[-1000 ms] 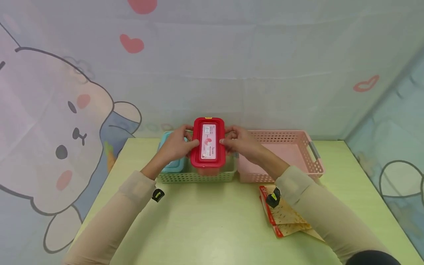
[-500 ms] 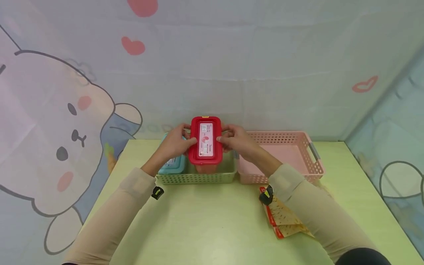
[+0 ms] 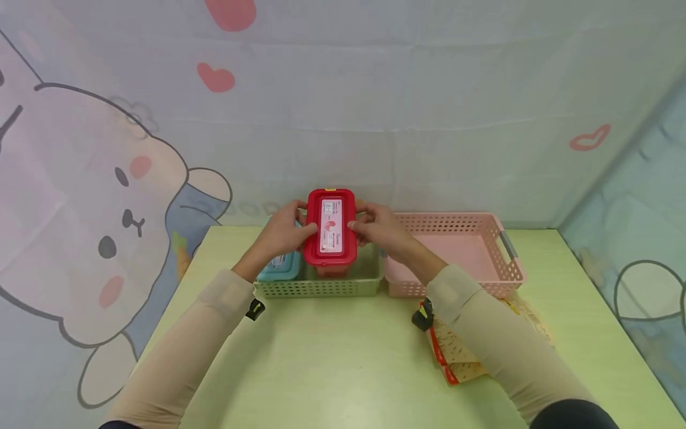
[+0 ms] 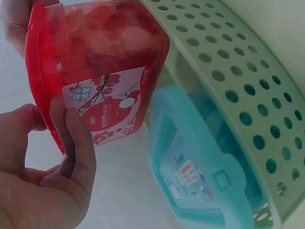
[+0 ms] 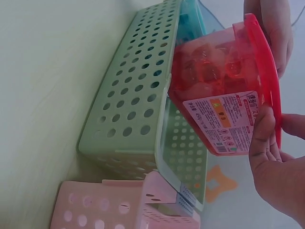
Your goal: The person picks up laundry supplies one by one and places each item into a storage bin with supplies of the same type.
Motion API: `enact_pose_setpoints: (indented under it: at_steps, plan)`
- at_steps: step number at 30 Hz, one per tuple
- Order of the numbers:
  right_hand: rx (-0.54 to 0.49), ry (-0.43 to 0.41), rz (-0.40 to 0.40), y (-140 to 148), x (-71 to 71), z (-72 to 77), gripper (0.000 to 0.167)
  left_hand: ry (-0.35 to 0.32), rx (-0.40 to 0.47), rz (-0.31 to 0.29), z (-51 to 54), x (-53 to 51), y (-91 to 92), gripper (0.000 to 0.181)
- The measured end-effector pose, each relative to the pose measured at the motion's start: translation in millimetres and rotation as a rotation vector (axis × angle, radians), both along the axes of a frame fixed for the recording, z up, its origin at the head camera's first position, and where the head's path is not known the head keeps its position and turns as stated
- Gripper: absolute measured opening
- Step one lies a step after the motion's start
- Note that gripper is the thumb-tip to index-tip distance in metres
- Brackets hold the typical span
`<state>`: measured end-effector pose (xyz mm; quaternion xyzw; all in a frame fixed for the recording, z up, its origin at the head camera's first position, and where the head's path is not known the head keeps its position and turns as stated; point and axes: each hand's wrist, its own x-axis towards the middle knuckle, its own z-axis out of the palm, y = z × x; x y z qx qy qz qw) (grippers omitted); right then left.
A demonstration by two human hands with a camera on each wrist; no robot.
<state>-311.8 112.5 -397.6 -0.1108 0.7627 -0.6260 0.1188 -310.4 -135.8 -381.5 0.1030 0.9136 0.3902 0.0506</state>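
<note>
A see-through plastic box with a red lid [image 3: 330, 226] is held above the green basket [image 3: 321, 289]. Its left edge is gripped by my left hand [image 3: 286, 229], thumb on the lid and fingers below the rim. On the opposite edge my right hand [image 3: 383, 231] pinches the rim the same way. Reddish contents show through the box [image 4: 112, 38] in the left wrist view, with a fruit-printed label on that side. A box with a light blue lid [image 4: 200, 176] stands in the green basket, at its left end. The red-lidded box hangs partly over the basket's wall [image 5: 133, 90].
A pink basket [image 3: 514, 275] with grey handles stands right beside the green one. Tan and red packets [image 3: 450, 357] lie on the table [image 3: 343, 357] in front of it, partly under the right forearm. A printed cloth [image 3: 455, 119] hangs behind the baskets.
Both hands have shifted slightly left with the red-lidded box. The right forearm has moved left too, showing more of the packets' right side. The grip has stayed the same.
</note>
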Motion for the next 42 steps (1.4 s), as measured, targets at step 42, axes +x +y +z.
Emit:
enact_pose_setpoints:
  at_steps: [42]
  plan:
    - [0.058, -0.080, -0.047, -14, -10.8, -40.2, 0.052, -0.054, -0.360, 0.061, -20.6, -7.9, 15.8, 0.048]
